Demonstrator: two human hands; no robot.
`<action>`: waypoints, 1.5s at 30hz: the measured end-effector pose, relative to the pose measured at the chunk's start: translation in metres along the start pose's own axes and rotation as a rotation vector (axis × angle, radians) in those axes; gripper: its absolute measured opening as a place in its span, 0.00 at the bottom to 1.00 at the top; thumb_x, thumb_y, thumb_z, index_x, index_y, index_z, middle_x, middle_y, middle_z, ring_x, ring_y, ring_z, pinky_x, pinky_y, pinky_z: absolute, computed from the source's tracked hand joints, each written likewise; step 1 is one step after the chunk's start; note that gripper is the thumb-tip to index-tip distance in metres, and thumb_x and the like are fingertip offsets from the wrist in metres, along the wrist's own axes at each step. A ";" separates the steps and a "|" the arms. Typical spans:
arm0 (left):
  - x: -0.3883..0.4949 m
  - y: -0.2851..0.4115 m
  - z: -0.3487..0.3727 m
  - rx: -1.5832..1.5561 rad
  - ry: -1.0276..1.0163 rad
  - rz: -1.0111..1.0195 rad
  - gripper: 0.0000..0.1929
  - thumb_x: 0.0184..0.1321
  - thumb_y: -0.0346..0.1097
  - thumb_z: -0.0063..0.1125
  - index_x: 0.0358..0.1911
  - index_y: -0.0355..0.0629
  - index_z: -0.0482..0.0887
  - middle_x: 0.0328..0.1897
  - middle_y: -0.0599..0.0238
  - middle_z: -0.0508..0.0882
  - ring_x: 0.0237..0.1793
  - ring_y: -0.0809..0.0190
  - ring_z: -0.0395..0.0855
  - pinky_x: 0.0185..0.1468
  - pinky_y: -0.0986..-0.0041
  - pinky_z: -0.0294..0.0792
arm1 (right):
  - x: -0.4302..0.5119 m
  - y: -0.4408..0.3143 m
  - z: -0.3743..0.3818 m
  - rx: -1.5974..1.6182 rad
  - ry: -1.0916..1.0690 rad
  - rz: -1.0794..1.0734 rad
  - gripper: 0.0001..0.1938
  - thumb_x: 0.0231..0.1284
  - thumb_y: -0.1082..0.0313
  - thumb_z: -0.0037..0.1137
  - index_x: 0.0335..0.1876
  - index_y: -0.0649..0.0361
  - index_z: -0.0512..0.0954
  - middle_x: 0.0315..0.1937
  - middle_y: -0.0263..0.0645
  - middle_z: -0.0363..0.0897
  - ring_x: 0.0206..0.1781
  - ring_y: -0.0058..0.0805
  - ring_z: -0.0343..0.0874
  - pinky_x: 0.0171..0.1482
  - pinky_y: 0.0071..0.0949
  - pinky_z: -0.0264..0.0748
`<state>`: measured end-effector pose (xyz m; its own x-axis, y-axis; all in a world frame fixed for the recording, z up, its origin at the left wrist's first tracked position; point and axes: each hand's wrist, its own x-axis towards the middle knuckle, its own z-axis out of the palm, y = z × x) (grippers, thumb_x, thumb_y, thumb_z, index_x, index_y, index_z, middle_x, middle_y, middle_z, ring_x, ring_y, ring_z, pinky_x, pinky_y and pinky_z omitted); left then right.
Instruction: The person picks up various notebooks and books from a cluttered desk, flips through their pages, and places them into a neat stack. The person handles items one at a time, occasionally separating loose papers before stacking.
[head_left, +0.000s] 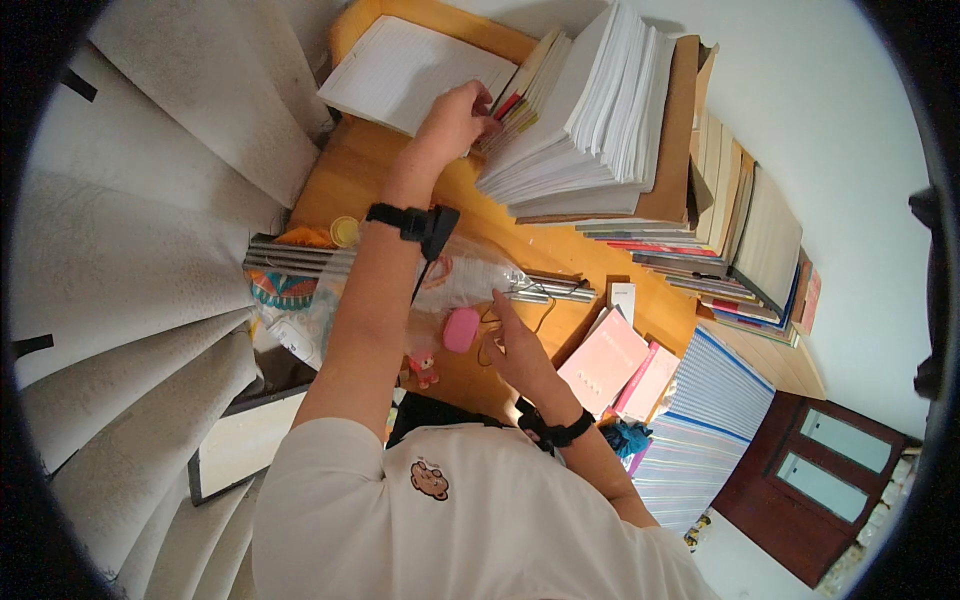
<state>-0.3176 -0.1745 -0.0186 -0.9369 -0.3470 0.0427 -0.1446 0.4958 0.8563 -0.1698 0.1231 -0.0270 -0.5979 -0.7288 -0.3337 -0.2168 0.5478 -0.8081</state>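
Observation:
My left hand (455, 124) reaches to the far side of the wooden desk (341, 169). Its bent fingers meet the edges of a row of thin books (525, 105), and whether they grip one is hidden. Just beside that hand lies a pad of lined paper (420, 67). My right hand (517, 349) hovers nearer my body, fingers apart and holding nothing. Close to its fingertips are a clear plastic bag (480, 274), a thin dark cord (551, 311) and a small pink case (460, 330). A pink toy figure (424, 370) stands nearer me.
Tall stacks of paper (615, 112) and books (750, 225) line the wall side. Pink books (604, 360) lie right of my right hand. Metal bars (300, 259) run under the bag. A grey curtain (165, 195) hangs on the left; a striped bed sheet (694, 457) is at right.

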 end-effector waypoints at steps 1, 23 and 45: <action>-0.002 -0.001 0.001 0.048 -0.009 0.023 0.18 0.52 0.26 0.66 0.46 0.30 0.77 0.44 0.43 0.83 0.45 0.44 0.83 0.48 0.64 0.75 | 0.000 0.001 0.000 -0.002 -0.003 -0.002 0.36 0.62 0.76 0.52 0.74 0.63 0.50 0.60 0.58 0.71 0.45 0.39 0.84 0.46 0.32 0.79; -0.026 0.000 0.029 0.293 0.127 0.038 0.11 0.65 0.33 0.50 0.45 0.33 0.73 0.44 0.40 0.80 0.47 0.38 0.80 0.50 0.53 0.74 | 0.001 0.001 0.008 -0.034 -0.077 -0.028 0.33 0.59 0.76 0.53 0.71 0.66 0.57 0.53 0.54 0.77 0.42 0.39 0.83 0.44 0.33 0.79; 0.021 -0.106 0.049 -1.180 0.796 -0.619 0.37 0.63 0.46 0.58 0.68 0.33 0.56 0.66 0.50 0.70 0.59 0.49 0.75 0.59 0.54 0.71 | -0.019 0.015 0.011 -0.080 -0.136 0.141 0.29 0.61 0.73 0.52 0.69 0.65 0.61 0.53 0.56 0.78 0.43 0.39 0.85 0.46 0.31 0.79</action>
<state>-0.3379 -0.1956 -0.1333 -0.3672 -0.7621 -0.5332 0.2506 -0.6331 0.7324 -0.1532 0.1408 -0.0380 -0.5181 -0.6887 -0.5072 -0.2020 0.6747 -0.7099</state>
